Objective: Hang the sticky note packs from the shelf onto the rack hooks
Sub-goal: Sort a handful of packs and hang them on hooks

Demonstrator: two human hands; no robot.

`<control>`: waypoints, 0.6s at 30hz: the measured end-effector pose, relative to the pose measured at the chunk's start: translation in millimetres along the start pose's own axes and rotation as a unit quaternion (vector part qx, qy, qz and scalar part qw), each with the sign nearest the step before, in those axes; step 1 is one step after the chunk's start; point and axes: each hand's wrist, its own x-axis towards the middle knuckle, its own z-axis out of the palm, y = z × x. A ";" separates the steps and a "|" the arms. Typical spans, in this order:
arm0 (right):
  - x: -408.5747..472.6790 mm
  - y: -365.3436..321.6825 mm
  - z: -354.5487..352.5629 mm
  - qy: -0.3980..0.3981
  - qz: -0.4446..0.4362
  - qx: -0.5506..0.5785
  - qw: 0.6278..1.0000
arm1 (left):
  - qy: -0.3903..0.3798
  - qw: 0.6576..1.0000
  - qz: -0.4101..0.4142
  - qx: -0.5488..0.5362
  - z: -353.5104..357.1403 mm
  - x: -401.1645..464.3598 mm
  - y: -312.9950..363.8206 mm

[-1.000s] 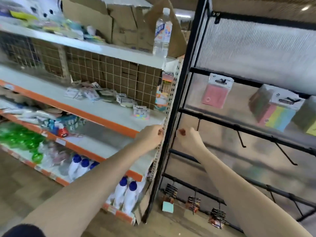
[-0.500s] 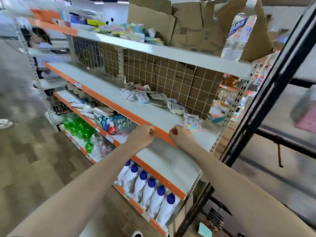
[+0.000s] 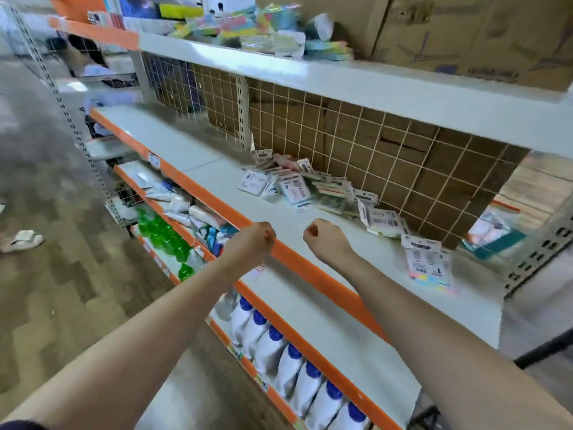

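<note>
Several sticky note packs (image 3: 297,187) lie in a loose pile on the white middle shelf (image 3: 198,162), against its wire grid back. One pastel-striped pack (image 3: 429,266) lies apart near the shelf's right end. My left hand (image 3: 255,242) is curled into a fist over the shelf's orange front edge and holds nothing. My right hand (image 3: 327,240) is also a fist, held above the shelf just in front of the pile, empty. The rack with hooks is out of view except for a black bar (image 3: 542,352) at the right edge.
More colourful note packs (image 3: 263,35) and cardboard boxes (image 3: 465,35) sit on the top shelf. Green bottles (image 3: 164,237) and white blue-capped bottles (image 3: 297,367) fill the lower shelves. The aisle floor (image 3: 46,274) lies to the left.
The view has swung left from the black hook rack to the shelf. Both fists have travelled with it and now hover at the middle shelf near the pile.
</note>
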 end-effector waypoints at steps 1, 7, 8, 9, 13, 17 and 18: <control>9.3 -2.7 5.4 -0.003 0.002 -0.005 1.000 | 0.002 1.000 0.000 0.006 -1.6 8.3 -5.7; 63.2 -16.4 39.9 -0.011 0.025 -0.015 1.000 | 0.005 1.000 -0.027 0.006 -10.9 59.5 -39.5; 72.4 -18.6 46.1 -0.008 0.029 -0.014 0.999 | 0.002 1.000 -0.025 0.003 -11.5 69.4 -45.8; 81.7 -20.8 52.2 -0.004 0.034 -0.014 0.999 | -0.002 1.000 -0.021 0.001 -12.2 79.7 -52.1; 119.4 -29.3 76.0 0.031 0.050 -0.023 0.998 | -0.007 1.000 0.005 0.004 -14.7 127.2 -79.9; 157.7 -38.3 91.1 0.064 0.099 -0.050 0.992 | -0.023 0.998 0.047 0.019 -18.5 174.2 -105.7; 166.4 -40.4 93.6 0.071 0.114 -0.053 0.990 | -0.027 0.997 0.069 0.034 -20.1 185.1 -112.1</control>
